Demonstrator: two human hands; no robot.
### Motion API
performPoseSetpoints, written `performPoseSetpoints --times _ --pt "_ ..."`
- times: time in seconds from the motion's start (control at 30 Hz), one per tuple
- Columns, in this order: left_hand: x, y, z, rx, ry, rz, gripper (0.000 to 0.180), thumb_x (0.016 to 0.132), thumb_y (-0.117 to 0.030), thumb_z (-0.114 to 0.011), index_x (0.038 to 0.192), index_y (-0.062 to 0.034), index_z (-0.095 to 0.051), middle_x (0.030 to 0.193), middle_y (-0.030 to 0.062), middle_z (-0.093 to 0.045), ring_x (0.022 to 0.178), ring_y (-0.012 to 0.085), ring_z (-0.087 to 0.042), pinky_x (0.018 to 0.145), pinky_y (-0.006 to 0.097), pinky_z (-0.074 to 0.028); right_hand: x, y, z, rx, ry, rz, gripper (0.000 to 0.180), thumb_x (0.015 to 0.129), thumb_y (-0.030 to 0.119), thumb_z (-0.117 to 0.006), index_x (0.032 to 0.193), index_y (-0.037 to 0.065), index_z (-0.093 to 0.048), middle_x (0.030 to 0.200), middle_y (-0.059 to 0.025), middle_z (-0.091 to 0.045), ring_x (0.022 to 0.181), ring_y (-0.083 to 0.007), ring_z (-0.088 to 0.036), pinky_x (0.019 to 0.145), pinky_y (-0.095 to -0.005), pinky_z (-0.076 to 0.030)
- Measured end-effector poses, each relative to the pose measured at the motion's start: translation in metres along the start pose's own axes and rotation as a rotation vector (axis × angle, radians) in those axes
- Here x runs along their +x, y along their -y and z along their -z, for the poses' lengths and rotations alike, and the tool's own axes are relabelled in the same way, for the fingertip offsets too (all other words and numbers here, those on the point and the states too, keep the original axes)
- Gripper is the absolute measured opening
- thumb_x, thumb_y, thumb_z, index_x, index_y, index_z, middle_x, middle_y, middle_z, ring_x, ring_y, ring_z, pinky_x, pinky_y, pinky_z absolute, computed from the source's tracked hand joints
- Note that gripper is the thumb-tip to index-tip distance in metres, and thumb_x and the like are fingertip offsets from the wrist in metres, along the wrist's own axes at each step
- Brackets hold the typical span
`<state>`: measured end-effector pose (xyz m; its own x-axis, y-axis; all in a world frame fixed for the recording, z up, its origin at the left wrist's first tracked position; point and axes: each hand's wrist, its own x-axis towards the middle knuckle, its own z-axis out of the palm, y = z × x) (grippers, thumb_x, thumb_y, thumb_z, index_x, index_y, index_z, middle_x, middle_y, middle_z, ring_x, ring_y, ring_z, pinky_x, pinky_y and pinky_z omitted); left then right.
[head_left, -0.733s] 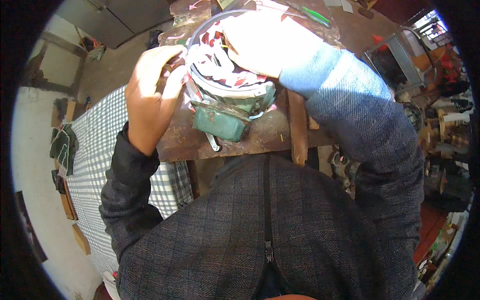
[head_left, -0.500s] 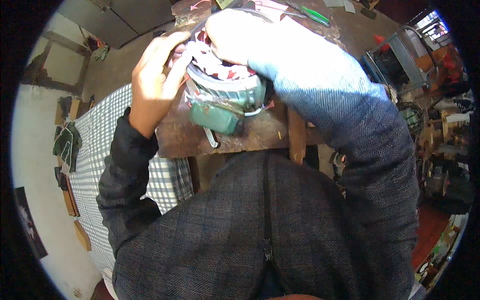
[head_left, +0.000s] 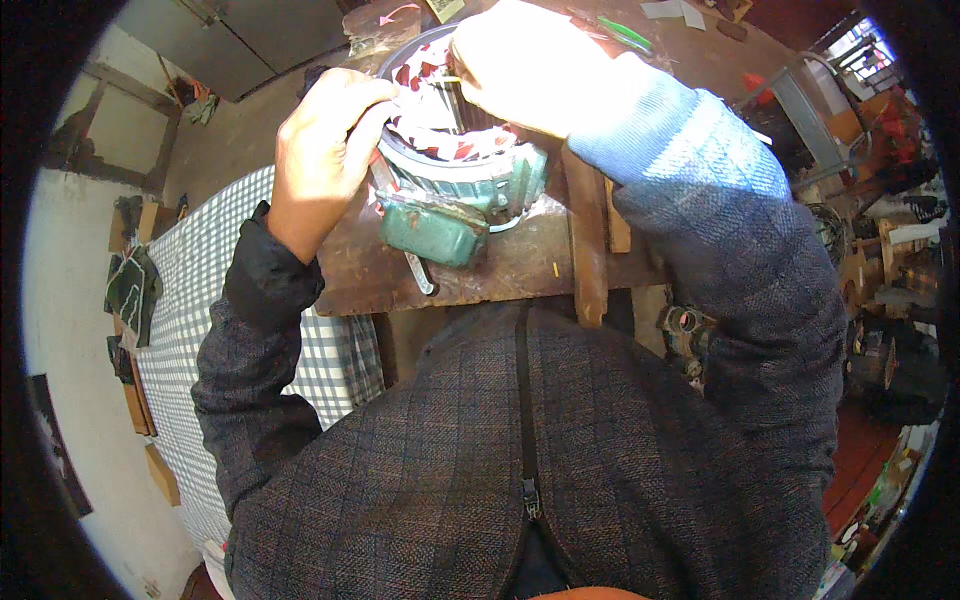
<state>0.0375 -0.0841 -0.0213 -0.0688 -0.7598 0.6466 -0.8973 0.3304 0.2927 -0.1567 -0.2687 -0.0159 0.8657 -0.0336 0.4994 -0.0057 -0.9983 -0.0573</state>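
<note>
A green motor housing (head_left: 440, 232) lies on the brown wooden table with its round opening facing up. Inside it is a ring of windings wrapped in white and red material (head_left: 455, 147). At the ring's left side, my left hand (head_left: 325, 140) has thumb and fingers pinched together; what they grip is hidden. My right hand (head_left: 530, 70), washed out by bright light, is over the far right of the opening, its fingers closed. A thin yellowish stick-like piece (head_left: 450, 79) pokes out from its fingertips toward the middle of the opening.
A wrench (head_left: 422, 274) sticks out from under the housing. Green-handled pliers (head_left: 626, 36) lie at the table's far side. A wooden bar (head_left: 587, 235) runs along the table right of the housing. Left of the table is a checked cloth (head_left: 205, 265).
My right hand has drawn back to the right from the windings, uncovering more of the opening. My left hand's fingers have come closer together at the rim.
</note>
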Motion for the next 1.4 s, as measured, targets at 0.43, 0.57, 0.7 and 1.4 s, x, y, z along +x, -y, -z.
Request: performPoseSetpoints --times 0.43,0.57,0.7,1.4 --pt "-0.005 0.008 -0.002 0.003 -0.026 -0.049 0.014 0.09 0.001 -0.065 0.103 0.004 -0.071 0.1 0.0171 -0.069 0.094 0.0318 -0.069 0.086 0.036 -0.056 0.026 0.02 -0.029 -0.196 0.183 -0.218 0.028 0.098 0.027 -0.061 0.098 0.002 -0.073 0.094 -0.0191 -0.073 0.088 -0.0329 -0.073 0.08 -0.0441 -0.058" --pt "-0.004 0.007 -0.003 -0.004 -0.037 -0.039 0.014 0.09 0.001 -0.066 0.102 0.0036 -0.071 0.098 0.0169 -0.069 0.094 0.032 -0.069 0.086 0.036 -0.056 0.041 0.017 -0.038 -0.164 0.309 -0.256 0.029 0.098 0.028 -0.06 0.098 0.002 -0.073 0.095 -0.0186 -0.073 0.089 -0.0325 -0.073 0.081 -0.044 -0.058" --pt "-0.004 0.003 -0.002 -0.043 -0.033 0.01 0.014 0.09 0.0 -0.066 0.102 0.0026 -0.072 0.098 0.016 -0.069 0.094 0.0312 -0.069 0.086 0.037 -0.056 0.049 0.013 -0.028 -0.124 0.356 -0.198 0.029 0.098 0.028 -0.06 0.099 0.002 -0.073 0.095 -0.0179 -0.073 0.09 -0.0323 -0.073 0.082 -0.0441 -0.057" --pt "-0.005 0.011 -0.002 -0.003 -0.004 -0.049 0.012 0.09 -0.001 -0.066 0.101 0.0006 -0.072 0.101 0.0144 -0.071 0.092 0.0304 -0.07 0.085 0.036 -0.057 -0.001 0.018 0.027 0.197 -0.063 0.225 0.029 0.101 0.019 -0.056 0.123 0.001 -0.065 0.12 -0.0163 -0.068 0.108 -0.0298 -0.067 0.097 -0.0412 -0.054"
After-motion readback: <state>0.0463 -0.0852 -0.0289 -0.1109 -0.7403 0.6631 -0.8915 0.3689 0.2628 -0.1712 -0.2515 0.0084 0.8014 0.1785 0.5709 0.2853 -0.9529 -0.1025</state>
